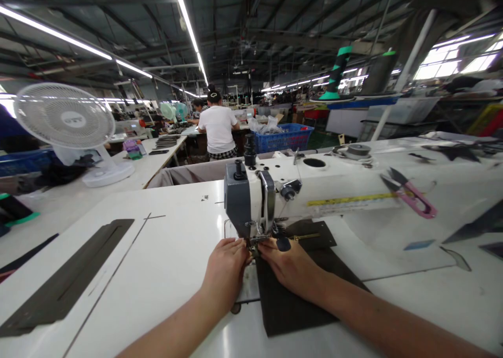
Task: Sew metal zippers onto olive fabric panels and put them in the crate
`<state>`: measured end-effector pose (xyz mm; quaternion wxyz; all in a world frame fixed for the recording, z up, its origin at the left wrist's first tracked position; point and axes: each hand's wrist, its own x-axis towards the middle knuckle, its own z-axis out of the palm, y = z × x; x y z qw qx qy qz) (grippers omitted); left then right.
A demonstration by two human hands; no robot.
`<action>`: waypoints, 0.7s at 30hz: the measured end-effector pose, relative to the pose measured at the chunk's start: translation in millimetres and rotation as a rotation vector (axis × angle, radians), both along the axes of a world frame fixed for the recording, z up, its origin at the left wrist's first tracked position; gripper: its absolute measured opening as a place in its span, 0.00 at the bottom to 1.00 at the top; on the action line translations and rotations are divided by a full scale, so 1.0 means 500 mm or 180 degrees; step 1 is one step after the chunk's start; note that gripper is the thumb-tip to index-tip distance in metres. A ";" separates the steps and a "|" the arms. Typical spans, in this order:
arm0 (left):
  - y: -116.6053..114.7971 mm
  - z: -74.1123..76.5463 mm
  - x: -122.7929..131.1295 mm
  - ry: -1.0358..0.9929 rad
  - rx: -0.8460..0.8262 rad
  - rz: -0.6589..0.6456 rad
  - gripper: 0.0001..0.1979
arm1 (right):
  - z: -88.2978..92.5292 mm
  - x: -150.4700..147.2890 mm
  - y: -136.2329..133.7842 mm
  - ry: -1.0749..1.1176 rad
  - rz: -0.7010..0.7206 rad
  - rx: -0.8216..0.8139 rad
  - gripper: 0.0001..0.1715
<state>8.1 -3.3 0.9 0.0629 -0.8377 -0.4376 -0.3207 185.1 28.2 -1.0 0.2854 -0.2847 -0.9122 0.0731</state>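
Observation:
A sewing machine stands in front of me, and both hands meet under its needle area. My left hand is closed at the left of the presser foot, fingers bent and pressed together; what they pinch is hidden. From the right, my right hand grips a dark fabric piece close to the foot, its fingertips almost touching those of the left. This piece spreads below and behind the right hand. A brass-coloured zipper lies on the dark material beyond that hand.
Stacked dark fabric strips lie on the white table at left. Pink-handled thread snips rest against the machine arm. A white fan stands at back left. Ahead, a person in a white shirt sits near a blue basket.

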 end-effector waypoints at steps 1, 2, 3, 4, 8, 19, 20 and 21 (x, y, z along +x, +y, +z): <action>0.000 0.001 0.000 0.0010 -0.0003 0.0008 0.08 | 0.000 0.000 0.001 0.0021 0.0005 0.0006 0.14; 0.000 0.001 0.000 0.0017 -0.0013 0.0015 0.08 | -0.001 -0.001 0.002 0.0044 0.0003 0.0012 0.14; 0.000 0.002 0.000 0.0022 -0.0032 0.0022 0.08 | -0.002 -0.001 0.003 0.0062 0.0002 0.0025 0.14; 0.000 0.002 0.000 0.0027 -0.0054 0.0030 0.08 | -0.002 -0.001 0.003 0.0068 -0.0003 0.0038 0.14; -0.001 0.002 0.001 0.0026 -0.0085 0.0061 0.08 | -0.006 -0.001 0.002 0.0080 -0.0024 0.0060 0.14; 0.001 0.007 -0.002 0.0069 -0.0094 -0.0067 0.06 | -0.016 0.001 0.012 0.0122 0.0009 0.0384 0.14; 0.001 0.008 -0.003 0.0083 -0.0101 -0.0073 0.06 | -0.015 0.001 0.012 0.0119 0.0023 0.0381 0.14; 0.000 0.008 -0.003 0.0095 -0.0098 -0.0075 0.07 | -0.013 0.001 0.011 0.0128 0.0041 0.0371 0.14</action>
